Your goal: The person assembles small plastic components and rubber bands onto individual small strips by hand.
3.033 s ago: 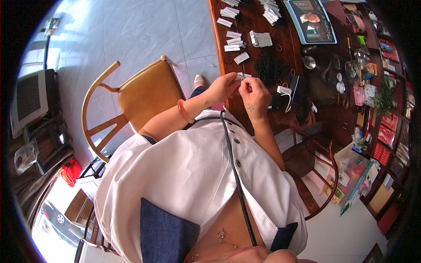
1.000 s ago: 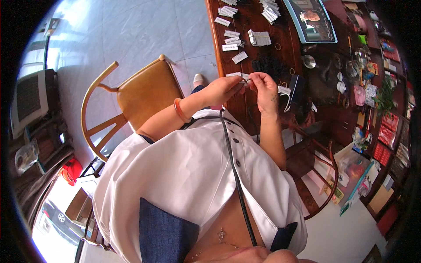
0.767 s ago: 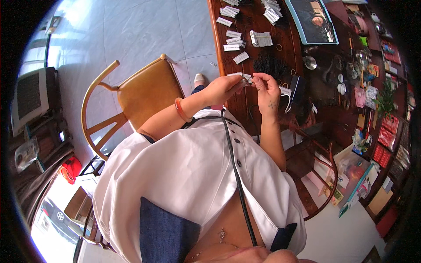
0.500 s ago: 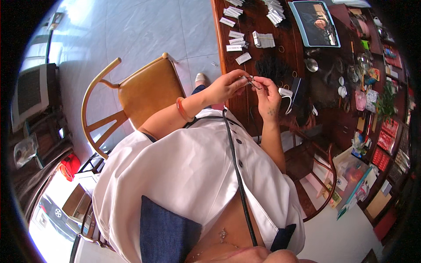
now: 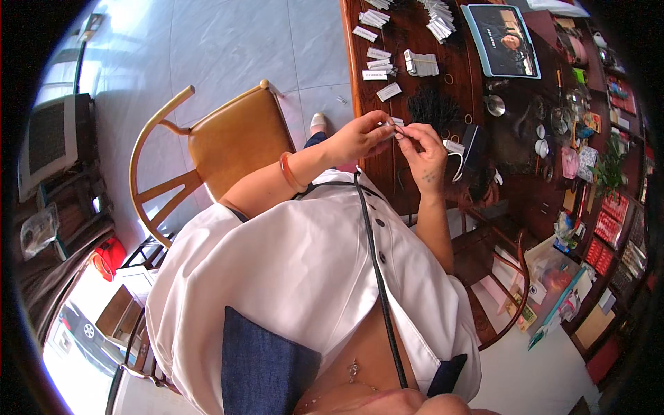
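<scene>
Above the table's near edge, my left hand (image 5: 361, 137) and my right hand (image 5: 423, 149) meet with their fingertips pinched. Between them runs a short thin dark cord (image 5: 398, 130), partly hidden by the fingers. A bit of white shows beside the fingertips, too small to make out. Just beyond my hands lies a bundle of black cords (image 5: 432, 109) on the dark wooden table (image 5: 387, 162). Loose white paper tags (image 5: 389, 91) lie to its left, with a stack of white tags (image 5: 421, 63) behind it.
A tablet (image 5: 501, 41) in a light blue frame stands at the table's far side. Rubber bands (image 5: 449, 79), a metal ladle (image 5: 495, 105) and a dark box (image 5: 472, 146) lie to the right. A wooden chair (image 5: 235, 135) with a tan seat is at my left.
My hands stay pinched together, their fingertips shifting slightly around the cord. The right hand has turned a little. The table and its things sit slightly lower and further right in view.
</scene>
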{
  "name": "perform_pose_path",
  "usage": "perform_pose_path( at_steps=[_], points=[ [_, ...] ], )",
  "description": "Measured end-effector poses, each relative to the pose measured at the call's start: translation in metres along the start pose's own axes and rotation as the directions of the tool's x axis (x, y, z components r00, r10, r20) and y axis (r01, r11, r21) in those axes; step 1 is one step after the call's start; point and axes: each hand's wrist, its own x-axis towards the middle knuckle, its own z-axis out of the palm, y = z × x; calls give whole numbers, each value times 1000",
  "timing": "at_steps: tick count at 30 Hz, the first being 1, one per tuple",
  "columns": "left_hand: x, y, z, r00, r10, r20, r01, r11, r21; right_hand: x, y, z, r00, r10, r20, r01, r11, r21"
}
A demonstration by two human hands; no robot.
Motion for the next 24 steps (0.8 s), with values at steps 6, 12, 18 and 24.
perform_pose_path(
  at_steps=[6,12,18,24],
  points=[
    [5,-17,-1,998,60,35,-66,981,180,-5,15,2,1000,-21,-2,21,1000,-8],
    [4,-23,-3,998,32,60,-39,993,111,-13,29,8,930,350,108,-366,878,307],
    [3,-25,2,996,63,70,-74,983,168,-15,23,18,768,599,224,-511,363,779],
    [1,-32,0,996,72,51,-80,979,190,-19,29,23,810,551,203,-375,220,900]
  ],
)
